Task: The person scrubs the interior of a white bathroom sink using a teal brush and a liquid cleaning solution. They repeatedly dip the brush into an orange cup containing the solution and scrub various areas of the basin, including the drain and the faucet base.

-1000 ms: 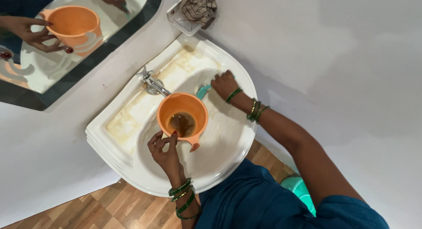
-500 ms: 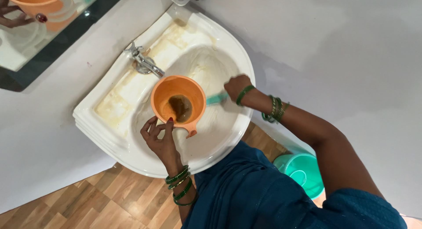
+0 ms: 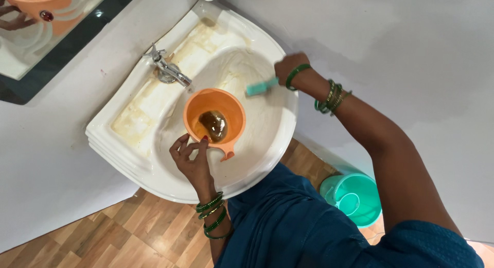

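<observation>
**Mug and brush over the sink**

My left hand [image 3: 193, 162] pinches the rim of the orange mug [image 3: 214, 119], holding it over the sink [image 3: 154, 160] just below the tap [image 3: 167, 68]; brown water sits inside. My right hand [image 3: 289, 67] is closed around a teal brush [image 3: 261, 86], its head against the basin's far side. A teal bucket [image 3: 355, 198] stands on the floor.

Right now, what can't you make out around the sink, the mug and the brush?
- Head view: bristle end of the teal plastic brush is motion-blurred; contact with the white ceramic sink is unclear.
- Right hand covers the brush handle.
- Sink drain is hidden under the orange plastic mug.
- Left hand hides the mug rim it pinches.
- Wall mirror is cut by the top-left edge.
</observation>
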